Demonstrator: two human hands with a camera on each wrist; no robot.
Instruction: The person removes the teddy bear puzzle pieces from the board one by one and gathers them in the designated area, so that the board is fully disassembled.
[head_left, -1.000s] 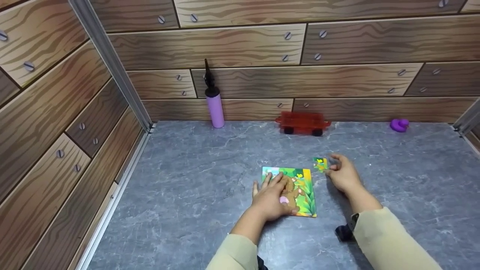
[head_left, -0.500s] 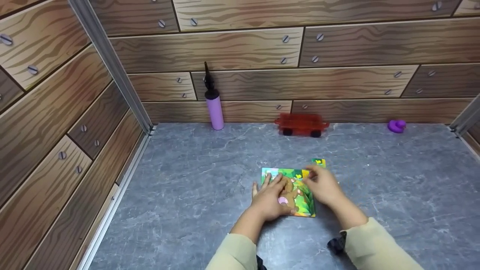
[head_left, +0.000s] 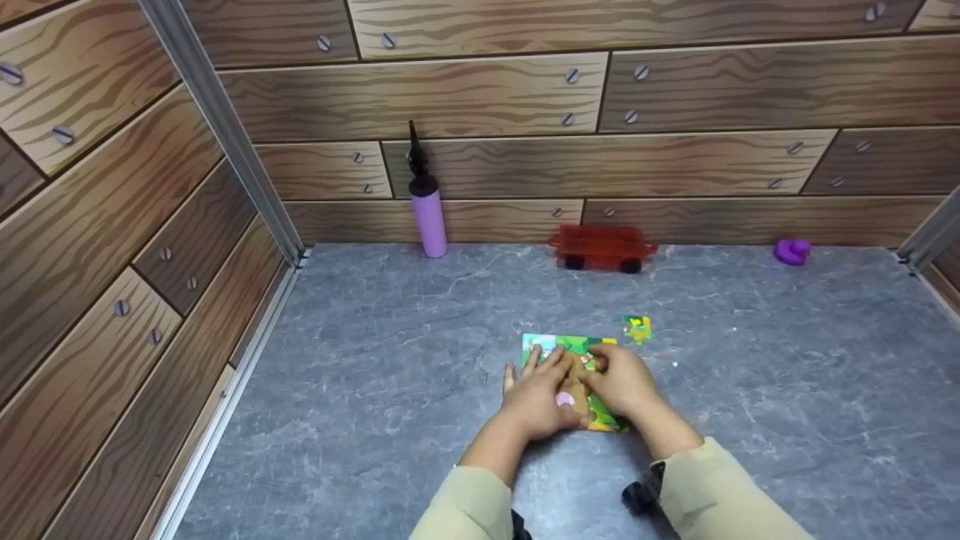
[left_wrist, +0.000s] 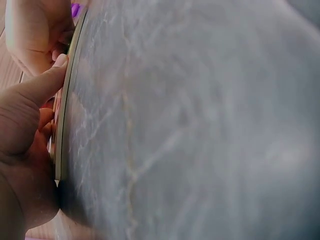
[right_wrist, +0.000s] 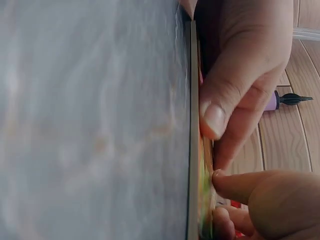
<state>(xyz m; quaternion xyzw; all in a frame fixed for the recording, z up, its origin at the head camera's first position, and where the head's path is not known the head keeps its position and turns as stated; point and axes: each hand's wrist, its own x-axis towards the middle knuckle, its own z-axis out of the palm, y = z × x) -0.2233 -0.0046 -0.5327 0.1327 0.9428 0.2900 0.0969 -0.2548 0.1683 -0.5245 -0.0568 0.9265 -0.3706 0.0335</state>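
A flat square jigsaw puzzle (head_left: 602,414) with a brown animal on a green garden scene lies on the grey surface. My left hand (head_left: 536,397) rests on its left half, fingers spread, thumb near the front edge. Over its right half is my right hand (head_left: 622,382), covering much of that side. In the right wrist view, the right thumb (right_wrist: 240,184) and bent fingertips meet the puzzle's face; I cannot tell whether they pinch a piece. A loose puzzle piece (head_left: 637,328) with a yellow chick lies just beyond the puzzle's far right corner.
Along the wood-patterned back wall stand a purple hand pump (head_left: 430,221) with a black nozzle, a translucent red toy wagon (head_left: 602,247) and a purple rubber duck (head_left: 792,253). A metal rail (head_left: 225,397) runs along the left wall's foot.
My right hand has moved left and nearer, from beside the loose piece across the puzzle's far right corner to its right half. The left hand stays on the puzzle.
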